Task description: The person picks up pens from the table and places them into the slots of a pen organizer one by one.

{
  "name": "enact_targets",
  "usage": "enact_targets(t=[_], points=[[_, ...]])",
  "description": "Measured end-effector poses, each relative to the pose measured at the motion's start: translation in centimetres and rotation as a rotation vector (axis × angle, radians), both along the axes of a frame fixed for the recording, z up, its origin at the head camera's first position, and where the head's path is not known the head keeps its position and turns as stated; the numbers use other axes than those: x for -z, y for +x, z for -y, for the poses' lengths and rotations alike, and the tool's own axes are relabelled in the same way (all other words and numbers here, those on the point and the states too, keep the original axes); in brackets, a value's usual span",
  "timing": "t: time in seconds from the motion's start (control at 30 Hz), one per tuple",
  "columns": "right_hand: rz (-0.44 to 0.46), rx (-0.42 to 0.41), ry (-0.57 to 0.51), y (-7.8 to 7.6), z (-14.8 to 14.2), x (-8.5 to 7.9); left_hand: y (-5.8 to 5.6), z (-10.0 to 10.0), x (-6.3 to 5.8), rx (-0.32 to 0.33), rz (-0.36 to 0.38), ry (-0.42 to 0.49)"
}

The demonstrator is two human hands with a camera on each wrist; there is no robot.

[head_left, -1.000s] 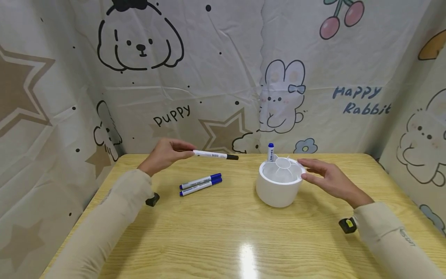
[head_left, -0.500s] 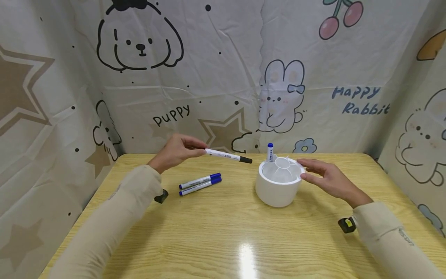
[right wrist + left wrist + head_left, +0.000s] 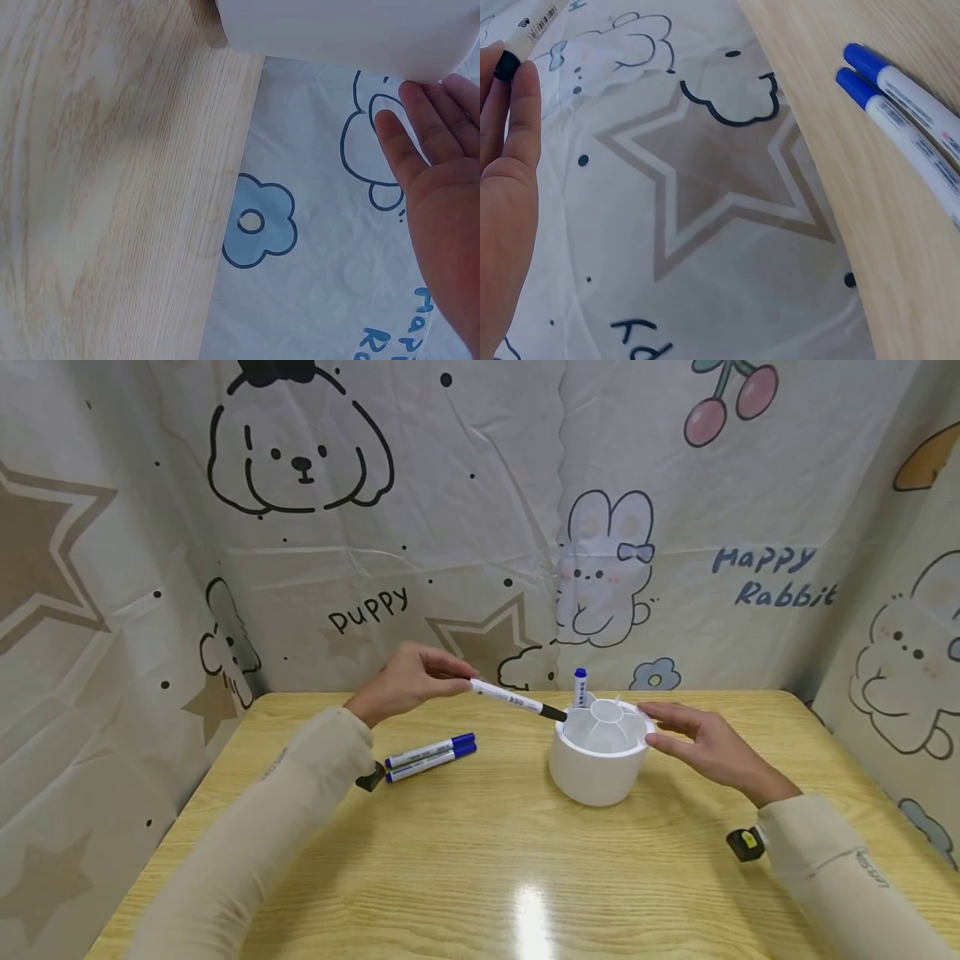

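Note:
My left hand [image 3: 411,683] pinches a white marker with a black cap [image 3: 513,698] by its rear end. The marker slants down to the right, its cap at the left rim of a round white pen holder [image 3: 597,772]. Clear dividers split the inside of the holder. One blue-capped marker [image 3: 581,687] stands upright at its back left. Fingers of my right hand [image 3: 701,739] rest against the holder's right rim, nearly straight. In the left wrist view, thumb and fingers hold the marker's dark end [image 3: 507,66]. The right wrist view has the holder's white wall [image 3: 345,30] above the fingertips.
Two blue-capped markers [image 3: 431,757] lie side by side on the wooden table [image 3: 450,868], below the left hand. A printed cloth [image 3: 465,510] hangs along the table's back edge and both sides.
My left hand has carried the black-capped marker rightward to the holder's rim, and its cap end has tipped lower. My right hand and the holder have stayed in place.

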State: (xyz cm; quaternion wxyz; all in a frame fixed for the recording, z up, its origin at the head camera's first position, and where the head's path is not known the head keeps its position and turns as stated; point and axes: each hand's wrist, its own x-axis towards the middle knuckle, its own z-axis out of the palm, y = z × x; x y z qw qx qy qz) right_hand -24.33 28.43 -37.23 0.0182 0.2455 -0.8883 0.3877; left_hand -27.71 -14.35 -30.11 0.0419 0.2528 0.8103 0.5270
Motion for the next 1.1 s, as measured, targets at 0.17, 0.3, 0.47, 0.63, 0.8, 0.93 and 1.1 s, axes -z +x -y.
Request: enact_targets(t=[0.17,0.3,0.47,0.63,0.8,0.93,1.1], points=[[0.007,-0.002,0.005,0.0,-0.1,-0.1,-0.3,-1.4,-0.5,0.029,-0.027,-0.005],[0.013,-0.002,0.0,0.0,-0.2,-0.1,-0.5,-2.2,-0.5,0.029,-0.029,0.005],[0.015,0.003,0.003,0.1,-0.2,0.0,-0.5,-2.9,-0.6,0.034,-0.033,0.006],[0.016,0.011,0.013,0.2,-0.1,-0.1,-0.6,-3.8,-1.0,0.052,-0.037,0.014],[0.027,0.012,0.009,0.2,0.0,-0.1,-0.7,-5.0,-1.2,0.069,-0.037,0.018],[0.033,0.013,0.005,0.3,0.0,0.0,-0.9,-6.0,-1.0,0.072,-0.037,0.01],[0.031,0.015,0.013,0.3,0.0,0.1,-1.0,-7.2,-0.8,0.074,-0.037,-0.003]])
